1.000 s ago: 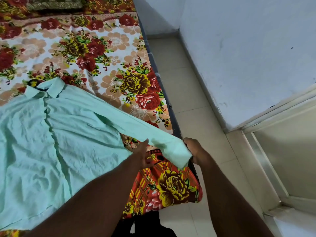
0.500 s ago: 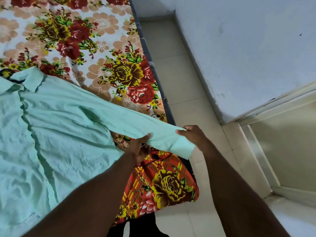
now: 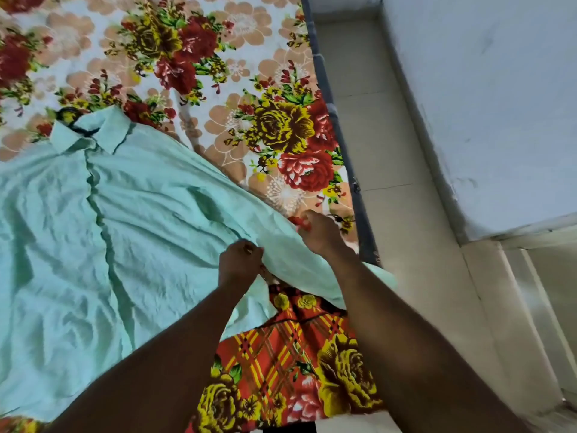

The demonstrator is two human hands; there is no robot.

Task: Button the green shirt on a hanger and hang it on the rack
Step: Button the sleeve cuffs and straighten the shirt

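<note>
A pale green shirt (image 3: 93,245) lies flat and front up on the flowered bed, its collar at the upper left. A black hanger hook (image 3: 67,115) pokes out above the collar. The shirt's right sleeve (image 3: 281,254) runs toward the bed's edge. My left hand (image 3: 240,260) pinches the sleeve's near edge close to the armpit. My right hand (image 3: 321,232) grips the sleeve's far edge a little farther along. The cuff end hangs under my right forearm. No rack is in view.
The bed's flowered sheet (image 3: 218,73) fills the upper left, and its dark frame edge (image 3: 340,129) runs down the middle. A tiled floor strip (image 3: 390,157) lies between the bed and a white wall (image 3: 499,89). A pale door frame (image 3: 546,276) stands at right.
Both hands have slid up the sleeve toward the shirt's body and pushed it onto the bed. The view has shifted left, showing the collar and hanger hook.
</note>
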